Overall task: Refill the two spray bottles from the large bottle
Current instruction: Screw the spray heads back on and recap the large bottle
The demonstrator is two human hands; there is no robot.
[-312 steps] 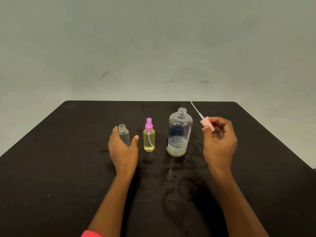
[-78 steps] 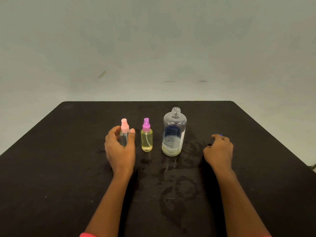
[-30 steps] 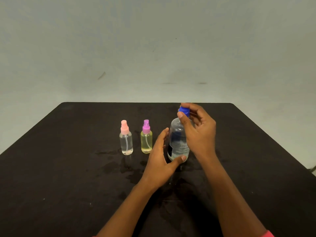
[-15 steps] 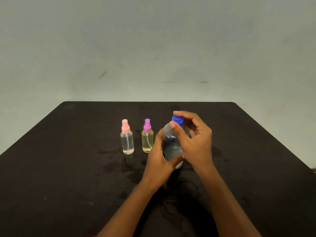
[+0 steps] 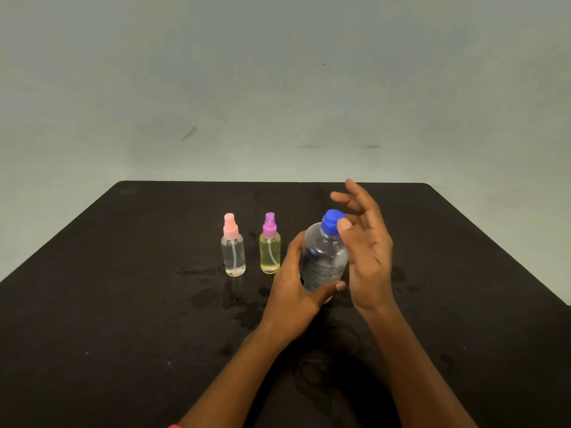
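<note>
1. Your left hand [image 5: 290,295] grips the large bottle [image 5: 324,261]; fingers wrap round its far side, thumb lies across the lower front below the label.
2. The large bottle sits between your two hands; clear body, leaning a little with its top toward your right hand; the base is hidden behind your thumb, so whether it touches the table [image 5: 123,304] cannot be told.
3. The blue cap [image 5: 332,222] is on the bottle's neck.
4. Your right hand [image 5: 367,257] holds nothing; fingers straight and spread, palm facing the bottle, just beside it; the thumb tip sits at the cap's right side; whether it presses there cannot be told.
5. The purple-topped spray bottle [image 5: 270,248] stands upright just left of your left hand; yellow liquid fills most of it; top fitted.
6. The pink-topped spray bottle [image 5: 233,251] stands upright further left of that hand, near the purple one but apart from it; clear liquid inside; top fitted.
7. Wet patches [image 5: 234,301] show on the black table, left of your left wrist and in front of both spray bottles.
</note>
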